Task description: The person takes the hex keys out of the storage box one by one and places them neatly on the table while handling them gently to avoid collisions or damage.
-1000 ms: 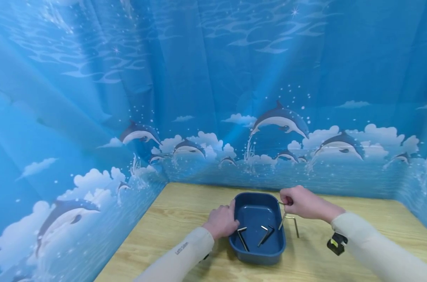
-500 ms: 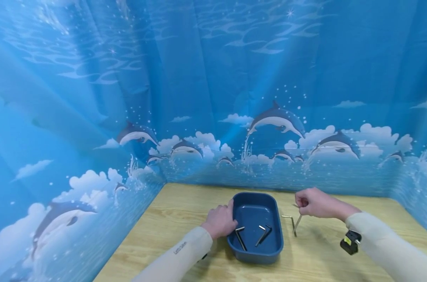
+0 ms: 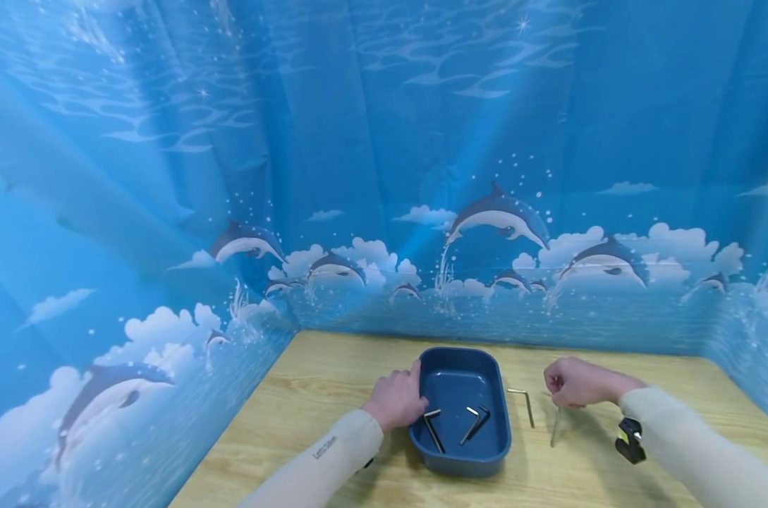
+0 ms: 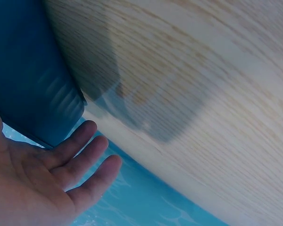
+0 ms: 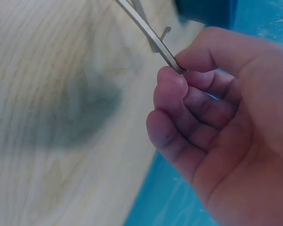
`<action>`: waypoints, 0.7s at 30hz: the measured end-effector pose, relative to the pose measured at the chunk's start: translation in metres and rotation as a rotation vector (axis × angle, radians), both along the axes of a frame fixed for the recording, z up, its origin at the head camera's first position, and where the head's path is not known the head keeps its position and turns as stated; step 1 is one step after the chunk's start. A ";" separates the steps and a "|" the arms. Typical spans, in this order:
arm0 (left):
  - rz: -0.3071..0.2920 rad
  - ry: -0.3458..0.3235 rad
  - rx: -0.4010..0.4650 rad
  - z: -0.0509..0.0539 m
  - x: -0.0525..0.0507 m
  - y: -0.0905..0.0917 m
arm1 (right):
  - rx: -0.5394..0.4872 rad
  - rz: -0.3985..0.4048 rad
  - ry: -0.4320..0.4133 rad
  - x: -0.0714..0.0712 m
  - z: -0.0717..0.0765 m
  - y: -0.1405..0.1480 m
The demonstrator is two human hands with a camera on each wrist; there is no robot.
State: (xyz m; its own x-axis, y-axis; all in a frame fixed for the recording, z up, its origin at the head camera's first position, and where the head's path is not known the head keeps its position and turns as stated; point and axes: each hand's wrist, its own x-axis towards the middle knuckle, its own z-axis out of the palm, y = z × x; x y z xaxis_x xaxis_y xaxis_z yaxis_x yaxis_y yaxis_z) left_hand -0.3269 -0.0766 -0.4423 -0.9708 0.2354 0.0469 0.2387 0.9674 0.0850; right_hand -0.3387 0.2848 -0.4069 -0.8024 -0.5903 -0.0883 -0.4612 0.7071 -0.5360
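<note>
A dark blue rectangular box [image 3: 462,381] stands on the table with several L-shaped hex keys [image 3: 433,432] lying at its near end. My left hand [image 3: 396,400] rests against the box's left rim. In the left wrist view, three fingers [image 4: 96,179] extend loosely below the box wall. To the right of the box, my right hand [image 3: 577,383] pinches a silver hex key [image 3: 555,427] between thumb and fingertips, its long arm pointing down toward the table. Another hex key [image 3: 529,408] lies on the table between the box and that hand.
The light wood table [image 3: 333,367] is bounded at the back and sides by a blue curtain [image 3: 384,176] printed with dolphins and clouds. A small black device [image 3: 630,441] is worn at the right wrist.
My right hand, pinching the hex key, has moved right, away from the box's right rim, and lower past the loose hex key. My left hand has stayed at the box.
</note>
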 end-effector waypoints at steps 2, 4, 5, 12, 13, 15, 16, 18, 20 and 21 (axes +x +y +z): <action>-0.004 -0.002 0.002 0.000 0.000 0.001 | 0.005 -0.007 0.014 -0.002 -0.004 0.001; -0.007 -0.006 0.004 0.000 0.000 0.002 | 0.022 -0.021 0.028 -0.004 -0.008 0.002; -0.008 -0.005 0.007 0.000 0.000 0.002 | 0.034 -0.029 0.036 -0.005 -0.009 0.002; -0.003 0.008 0.026 -0.003 -0.001 0.000 | 0.094 -0.074 0.110 -0.012 -0.019 -0.006; -0.003 0.007 0.026 -0.003 -0.001 0.000 | 0.104 -0.080 0.122 -0.012 -0.020 -0.007; -0.006 0.008 0.027 -0.003 0.000 0.001 | 0.117 -0.083 0.149 -0.013 -0.023 -0.008; -0.007 0.007 0.028 -0.002 0.000 0.001 | 0.125 -0.090 0.153 -0.013 -0.024 -0.009; -0.010 0.003 0.029 -0.002 0.001 0.002 | 0.145 -0.100 0.168 -0.014 -0.028 -0.010; -0.013 0.001 0.031 -0.002 0.002 0.001 | 0.162 -0.112 0.178 -0.016 -0.031 -0.012; -0.013 0.000 0.034 -0.003 0.002 0.000 | 0.170 -0.115 0.187 -0.017 -0.033 -0.013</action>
